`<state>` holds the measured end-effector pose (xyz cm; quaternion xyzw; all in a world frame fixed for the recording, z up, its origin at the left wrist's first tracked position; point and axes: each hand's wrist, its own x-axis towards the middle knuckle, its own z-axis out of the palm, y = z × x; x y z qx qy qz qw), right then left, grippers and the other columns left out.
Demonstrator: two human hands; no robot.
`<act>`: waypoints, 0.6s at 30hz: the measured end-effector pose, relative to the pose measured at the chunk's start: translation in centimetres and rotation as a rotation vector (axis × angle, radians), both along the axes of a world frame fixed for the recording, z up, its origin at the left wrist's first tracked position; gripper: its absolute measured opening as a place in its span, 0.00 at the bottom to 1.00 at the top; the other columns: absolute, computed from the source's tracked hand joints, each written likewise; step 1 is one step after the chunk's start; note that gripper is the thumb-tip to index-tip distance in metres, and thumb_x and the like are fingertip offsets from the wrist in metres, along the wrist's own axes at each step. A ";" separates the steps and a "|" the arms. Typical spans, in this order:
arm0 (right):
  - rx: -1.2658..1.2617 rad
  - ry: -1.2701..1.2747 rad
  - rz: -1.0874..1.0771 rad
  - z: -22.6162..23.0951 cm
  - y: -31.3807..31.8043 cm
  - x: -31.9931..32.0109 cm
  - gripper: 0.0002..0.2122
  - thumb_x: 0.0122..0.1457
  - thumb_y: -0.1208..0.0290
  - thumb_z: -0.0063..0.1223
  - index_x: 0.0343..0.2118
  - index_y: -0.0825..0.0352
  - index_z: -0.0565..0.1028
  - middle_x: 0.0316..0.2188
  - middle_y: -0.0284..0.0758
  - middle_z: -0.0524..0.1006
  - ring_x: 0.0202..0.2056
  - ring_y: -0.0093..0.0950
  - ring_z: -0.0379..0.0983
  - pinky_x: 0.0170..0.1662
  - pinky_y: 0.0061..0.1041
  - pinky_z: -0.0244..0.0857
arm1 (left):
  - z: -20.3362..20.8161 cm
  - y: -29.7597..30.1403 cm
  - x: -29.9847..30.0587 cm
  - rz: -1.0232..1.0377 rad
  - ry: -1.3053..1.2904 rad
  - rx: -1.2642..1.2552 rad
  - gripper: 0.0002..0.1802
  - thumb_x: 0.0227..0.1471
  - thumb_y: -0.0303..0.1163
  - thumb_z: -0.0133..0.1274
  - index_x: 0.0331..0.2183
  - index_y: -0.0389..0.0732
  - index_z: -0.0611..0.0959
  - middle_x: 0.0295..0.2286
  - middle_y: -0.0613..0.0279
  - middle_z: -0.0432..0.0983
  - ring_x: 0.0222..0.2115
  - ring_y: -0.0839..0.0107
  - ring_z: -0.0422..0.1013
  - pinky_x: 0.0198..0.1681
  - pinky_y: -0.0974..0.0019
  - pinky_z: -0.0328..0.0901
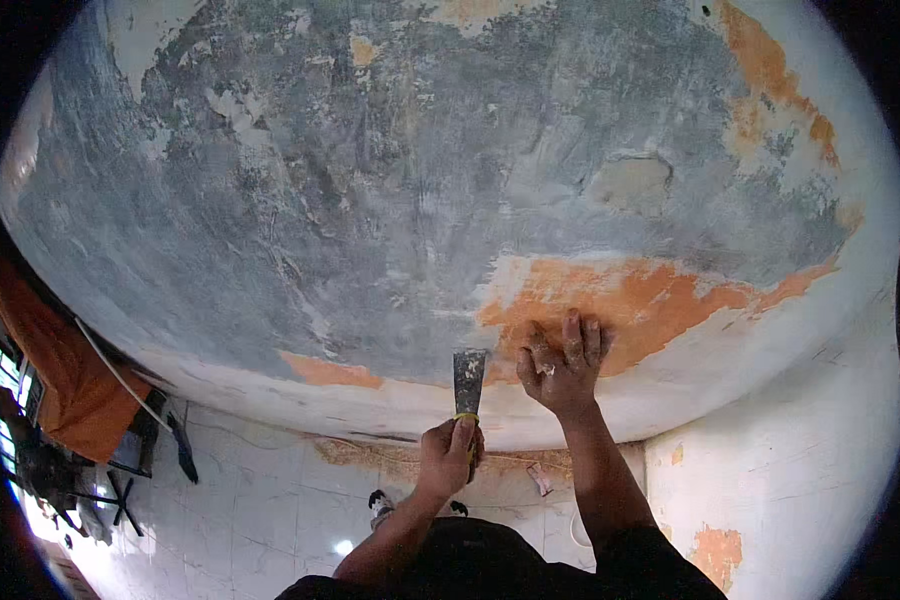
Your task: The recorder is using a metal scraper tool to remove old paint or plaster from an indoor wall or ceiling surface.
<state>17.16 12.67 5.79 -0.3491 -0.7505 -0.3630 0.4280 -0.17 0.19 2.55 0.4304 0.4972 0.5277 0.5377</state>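
My left hand (448,462) is wrapped round the handle of a putty knife (468,380), its flat, stained metal blade pointing up at the wall. The blade tip lies at the lower edge of the grey scraped area of the wall (370,200); whether it touches cannot be made out. To the right, my right hand (562,370) rests with fingers spread against an orange patch (660,300) of the wall. Whitish dust covers its fingers. White paint borders the orange and grey areas below.
An orange cloth (65,370) hangs at the left, by a pale cable (120,375) and dark stands. Tiled floor (260,480) lies below, with debris along the wall's foot and a small packet (539,480). A side wall (770,440) with peeled orange spots stands at the right.
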 end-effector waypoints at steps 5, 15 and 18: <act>-0.034 0.034 -0.039 -0.1 -0.7 -0.1 0.21 0.55 0.54 0.49 0.54 0.42 0.70 0.63 0.36 0.54 0.66 0.41 0.40 0.64 0.51 0.34 | -0.1 -0.5 -0.2 -0.003 -0.016 -0.006 0.26 0.62 0.47 0.40 0.21 0.38 0.73 0.13 0.65 0.67 0.13 0.79 0.63 0.17 0.71 0.59; -0.041 0.040 -0.026 -0.1 -0.3 0.0 0.21 0.54 0.56 0.50 0.54 0.42 0.71 0.64 0.36 0.54 0.66 0.40 0.40 0.64 0.51 0.32 | 0.7 -0.7 0.1 -0.001 -0.042 0.016 0.25 0.63 0.47 0.39 0.22 0.38 0.74 0.13 0.65 0.69 0.13 0.78 0.64 0.17 0.70 0.59; -0.051 0.033 -0.029 -0.1 -0.3 0.0 0.20 0.54 0.57 0.50 0.53 0.42 0.71 0.64 0.36 0.54 0.66 0.41 0.39 0.64 0.51 0.32 | 2.6 0.0 -0.3 -0.014 -0.029 -0.019 0.25 0.62 0.46 0.40 0.22 0.37 0.74 0.13 0.65 0.68 0.12 0.78 0.63 0.16 0.70 0.58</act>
